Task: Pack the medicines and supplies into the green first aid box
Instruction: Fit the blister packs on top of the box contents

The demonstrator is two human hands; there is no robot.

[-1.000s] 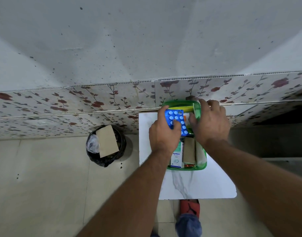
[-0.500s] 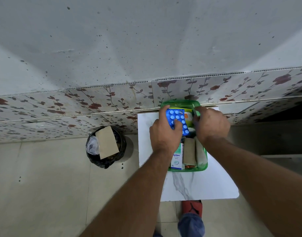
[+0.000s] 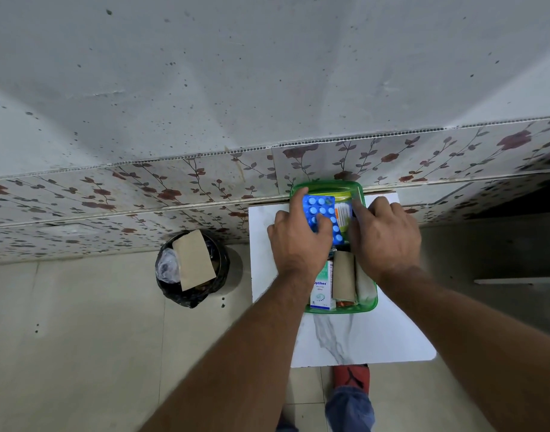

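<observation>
Carton (image 3: 322, 288) reading "Optibex" (smaller print illegible) stands inside green box (image 3: 372, 302).

Head camera looks steeply down, close over the table (image 3: 361, 344).

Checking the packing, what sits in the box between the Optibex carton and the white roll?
A tan roll lies between the Optibex carton and white roll, seen in the head view.
</observation>
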